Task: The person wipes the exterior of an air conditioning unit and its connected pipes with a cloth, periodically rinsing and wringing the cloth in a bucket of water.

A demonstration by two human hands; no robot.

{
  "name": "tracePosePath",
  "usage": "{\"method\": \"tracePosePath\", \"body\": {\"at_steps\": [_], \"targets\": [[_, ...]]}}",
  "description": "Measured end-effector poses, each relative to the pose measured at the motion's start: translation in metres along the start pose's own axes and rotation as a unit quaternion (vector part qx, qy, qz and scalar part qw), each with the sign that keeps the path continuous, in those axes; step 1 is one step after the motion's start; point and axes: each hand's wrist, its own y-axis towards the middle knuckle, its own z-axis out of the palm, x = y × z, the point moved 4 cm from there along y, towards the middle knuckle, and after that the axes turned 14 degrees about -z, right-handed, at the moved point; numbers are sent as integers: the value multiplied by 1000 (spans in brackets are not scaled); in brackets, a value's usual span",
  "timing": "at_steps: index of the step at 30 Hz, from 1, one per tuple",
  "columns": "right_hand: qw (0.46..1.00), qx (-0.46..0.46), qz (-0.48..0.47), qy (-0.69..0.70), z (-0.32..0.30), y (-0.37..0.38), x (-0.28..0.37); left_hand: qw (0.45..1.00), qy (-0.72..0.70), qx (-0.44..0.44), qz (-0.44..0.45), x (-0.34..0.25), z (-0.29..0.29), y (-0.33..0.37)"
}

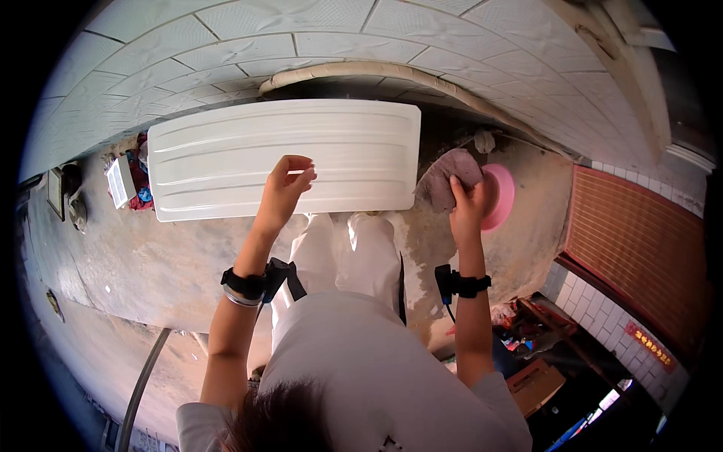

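A long white ribbed panel (226, 162), which looks like plastic, stretches across in front of me by the tiled wall. Over its near middle hangs my left hand (285, 188), fingers loosely curled with a gap between thumb and fingertips and nothing held. To the right of the panel, my right hand (467, 203) grips a greyish-purple cloth (450, 172) that spreads out past the fingers. Just beyond that hand, on the right, a pink basin (503, 197) is partly hidden by the cloth and hand.
A wrapped pipe (361, 69) runs along the foot of the tiled wall (248, 49). At left, a white box-like thing (120, 181) lies beside colourful fabrics (141, 197). A brown slatted door or shutter (633, 241) stands at right, with a cardboard box (536, 384) nearer me.
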Motion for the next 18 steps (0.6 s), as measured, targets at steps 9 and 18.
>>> {"method": "tracePosePath", "body": {"at_steps": [9,18], "targets": [[930,312,-109,-164,132,113,-97,984,-175,-30,-12,26,61,105],[715,456,-425,-315,260,144,-118,916,-329,-208,93,-1,10,169]]}}
